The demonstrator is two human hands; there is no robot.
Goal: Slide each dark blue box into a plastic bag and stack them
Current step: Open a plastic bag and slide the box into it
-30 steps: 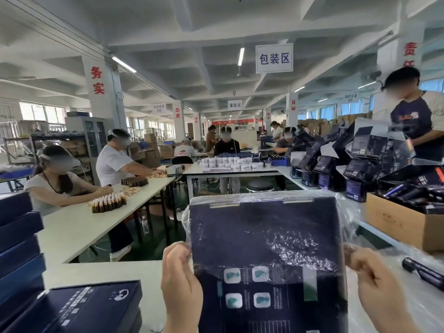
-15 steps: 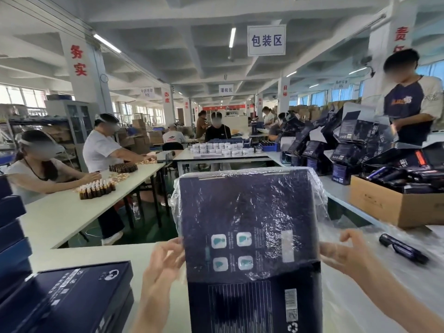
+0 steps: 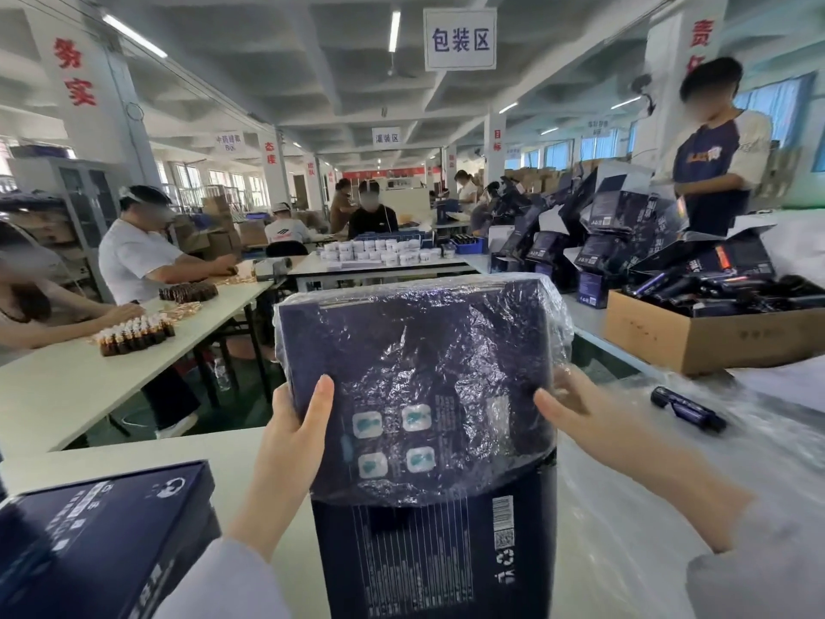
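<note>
A dark blue box [image 3: 439, 556] stands upright on the white table in front of me. A clear plastic bag [image 3: 415, 359] covers its upper half, down to about the middle. My left hand [image 3: 290, 444] grips the box's left edge over the bag, thumb on the front face. My right hand [image 3: 593, 422] holds the right edge, fingers behind the plastic and thumb pointing left. Another dark blue box [image 3: 98, 529] lies flat at the lower left.
Loose clear plastic bags [image 3: 647, 484] cover the table at right, with a dark pen-like item [image 3: 687, 411] on them. A cardboard carton [image 3: 714, 337] of dark items sits behind. Several workers sit at tables to the left; one stands at far right.
The bag has slid lower over the box, now leaving the lower printed half bare. Both hands shifted from pinching the bag's edges to gripping the box's sides.
</note>
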